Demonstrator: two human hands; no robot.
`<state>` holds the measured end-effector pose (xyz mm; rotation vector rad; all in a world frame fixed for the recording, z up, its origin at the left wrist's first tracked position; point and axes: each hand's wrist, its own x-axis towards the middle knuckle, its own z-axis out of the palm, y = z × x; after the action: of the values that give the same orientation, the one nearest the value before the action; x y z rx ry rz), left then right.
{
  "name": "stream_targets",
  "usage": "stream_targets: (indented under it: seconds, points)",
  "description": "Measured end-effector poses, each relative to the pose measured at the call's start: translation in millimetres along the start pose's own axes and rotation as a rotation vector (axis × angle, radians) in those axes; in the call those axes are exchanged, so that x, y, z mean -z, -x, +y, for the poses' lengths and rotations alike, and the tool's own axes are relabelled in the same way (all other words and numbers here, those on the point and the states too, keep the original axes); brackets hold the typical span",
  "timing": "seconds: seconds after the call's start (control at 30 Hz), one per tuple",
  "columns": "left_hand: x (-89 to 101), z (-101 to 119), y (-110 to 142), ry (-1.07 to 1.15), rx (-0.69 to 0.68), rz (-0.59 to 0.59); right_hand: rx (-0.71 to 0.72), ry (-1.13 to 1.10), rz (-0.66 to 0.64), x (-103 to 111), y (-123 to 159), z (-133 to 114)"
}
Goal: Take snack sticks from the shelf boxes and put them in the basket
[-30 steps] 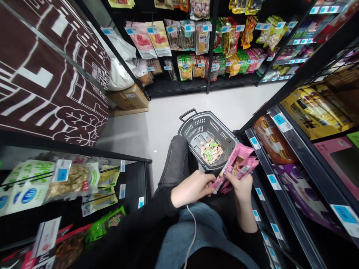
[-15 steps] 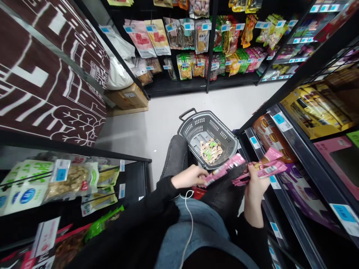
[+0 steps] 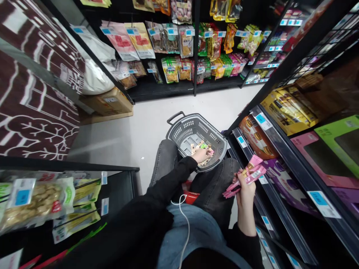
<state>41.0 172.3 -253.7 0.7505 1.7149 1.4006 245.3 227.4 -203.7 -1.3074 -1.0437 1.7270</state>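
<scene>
My left hand reaches down inside the grey shopping basket, its fingers closed. A bit of pink wrapper shows at the fingertips; most of that packet is hidden. Under and around the hand lie small beige-and-green snack packets at the bottom of the basket. My right hand is closed round a few slim pink snack packets, fanned out over my right knee beside the shelf. Their lower ends stick out on the left of the hand.
Shelving with yellow packets and a purple box stands close on the right. Bagged snacks hang on the rack ahead. A cardboard box sits on the floor at back left; hanging bags are at left.
My left hand has moved from over my lap forward into the basket with a pink packet. My right hand keeps its pink packets. The whole view has shifted somewhat.
</scene>
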Motion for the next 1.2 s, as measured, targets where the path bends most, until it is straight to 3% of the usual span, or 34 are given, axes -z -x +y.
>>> stream_targets:
  seconds: [0.17, 0.27, 0.4, 0.5, 0.7, 0.8, 1.0, 1.07, 1.2]
  points:
    - [-28.4, 34, 37, 0.156, 0.021, -0.28, -0.061, 0.061, -0.224, -13, 10, -5]
    - [-32.2, 56, 54, 0.289, 0.002, -0.326, -0.159, 0.066, -0.406, -23, 20, -4]
    - [-28.8, 75, 64, 0.402, 0.161, -0.397, -0.29, -0.072, -0.585, -32, 30, 0]
    - [-28.0, 84, 68, 0.385, 0.172, -0.249, -0.328, -0.151, -0.619, -34, 33, 3]
    - [-24.4, 90, 68, 0.185, 0.0, 0.151, -0.335, -0.135, -0.548, -42, 43, 6]
    - [-19.1, 89, 66, 0.091, -0.045, 0.164, -0.289, -0.122, -0.531, -42, 47, 9]
    - [-9.4, 92, 68, 0.201, -0.012, -0.033, -0.295, -0.095, -0.542, -32, 39, 7]
    - [-7.8, 93, 69, 0.205, 0.011, -0.003, -0.279, -0.066, -0.548, -31, 38, 6]
    - [-7.2, 94, 71, 0.146, 0.001, 0.177, -0.152, 0.101, -0.516, -33, 40, 2]
